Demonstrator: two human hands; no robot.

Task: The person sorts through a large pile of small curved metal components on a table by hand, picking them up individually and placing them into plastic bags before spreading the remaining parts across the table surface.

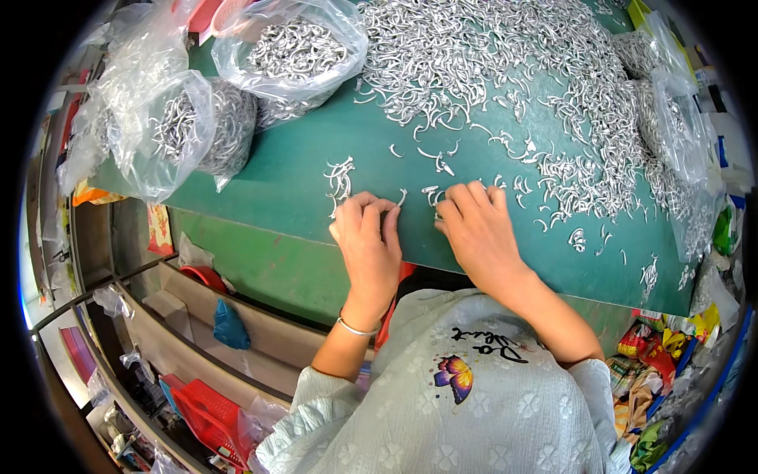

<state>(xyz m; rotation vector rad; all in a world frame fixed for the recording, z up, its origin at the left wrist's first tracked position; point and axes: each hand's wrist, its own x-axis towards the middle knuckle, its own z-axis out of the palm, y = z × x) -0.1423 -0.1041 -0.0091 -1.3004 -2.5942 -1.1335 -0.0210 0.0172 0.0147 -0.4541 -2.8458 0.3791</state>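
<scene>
My left hand (367,241) is over the front of the green table, its thumb and fingertips pinched together. A small curved silver metal piece (403,197) sticks up at those fingertips. Beside that hand lies a little cluster of the same curved pieces (339,178). My right hand (482,233) is a short way to the right, fingers bent down toward the tabletop. Close to its fingertips are a few small silver pieces (431,192); whatever its fingers hold is hidden under them. Several loose pieces (440,158) are scattered just beyond both hands.
A large heap of silver pieces (489,59) spreads over the back and right of the green table (292,166). Clear plastic bags filled with them stand at the back left (296,51), left (197,130) and right edge (679,158). A red basket (209,419) sits low on the left.
</scene>
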